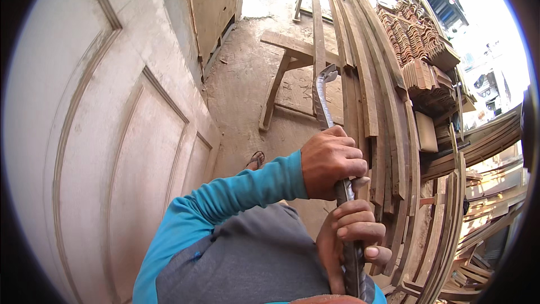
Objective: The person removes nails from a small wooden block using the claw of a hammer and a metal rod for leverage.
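Your left hand (334, 163) and right hand (354, 226) wrap tightly around a grey ribbed hook-ended metal bar (344, 191), seen against long brown wooden planks (365, 95). You are apparently positioning it; the next move likely calls for steady two-handed aim.

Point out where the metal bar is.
In the head view, the metal bar is right of centre, gripped by the left fingers above the right fingers, wooden boards to its right.
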Demonstrator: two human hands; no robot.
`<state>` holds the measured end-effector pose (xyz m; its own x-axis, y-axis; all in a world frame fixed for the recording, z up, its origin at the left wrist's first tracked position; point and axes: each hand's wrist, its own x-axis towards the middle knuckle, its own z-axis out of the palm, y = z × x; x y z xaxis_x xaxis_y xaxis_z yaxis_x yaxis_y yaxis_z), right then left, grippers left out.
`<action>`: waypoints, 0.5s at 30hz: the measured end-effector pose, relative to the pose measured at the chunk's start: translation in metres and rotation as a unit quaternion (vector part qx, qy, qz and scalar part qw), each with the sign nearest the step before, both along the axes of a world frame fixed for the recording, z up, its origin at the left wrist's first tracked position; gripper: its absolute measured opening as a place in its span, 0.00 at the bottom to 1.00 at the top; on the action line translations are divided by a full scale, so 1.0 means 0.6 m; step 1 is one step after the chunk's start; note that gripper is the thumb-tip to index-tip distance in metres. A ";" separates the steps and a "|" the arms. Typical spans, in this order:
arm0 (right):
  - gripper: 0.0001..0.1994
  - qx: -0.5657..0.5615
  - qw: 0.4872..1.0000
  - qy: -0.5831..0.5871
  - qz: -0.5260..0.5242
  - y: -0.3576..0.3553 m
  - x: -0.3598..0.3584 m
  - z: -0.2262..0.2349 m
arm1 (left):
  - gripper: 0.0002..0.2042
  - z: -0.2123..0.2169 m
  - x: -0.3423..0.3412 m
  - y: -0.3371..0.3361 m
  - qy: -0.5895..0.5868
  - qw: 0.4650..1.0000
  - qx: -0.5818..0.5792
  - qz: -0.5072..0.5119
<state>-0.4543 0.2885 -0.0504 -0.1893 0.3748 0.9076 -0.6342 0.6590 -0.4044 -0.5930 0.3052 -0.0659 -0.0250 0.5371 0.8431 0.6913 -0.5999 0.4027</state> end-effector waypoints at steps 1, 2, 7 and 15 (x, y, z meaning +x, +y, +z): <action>0.33 0.019 1.000 0.003 -0.005 0.031 -0.022 -0.004 | 0.10 0.003 -0.023 0.027 0.016 1.000 -0.014 -0.013; 0.33 0.034 0.999 0.001 -0.013 0.059 -0.041 -0.009 | 0.10 0.005 -0.043 0.052 0.013 1.000 -0.012 -0.011; 0.39 0.103 0.993 0.050 0.032 0.213 -0.179 -0.020 | 0.10 0.015 -0.177 0.166 0.050 0.998 -0.043 0.004; 0.46 0.086 0.992 0.022 0.093 0.364 -0.335 -0.049 | 0.12 -0.042 -0.332 0.286 0.102 0.983 -0.152 -0.002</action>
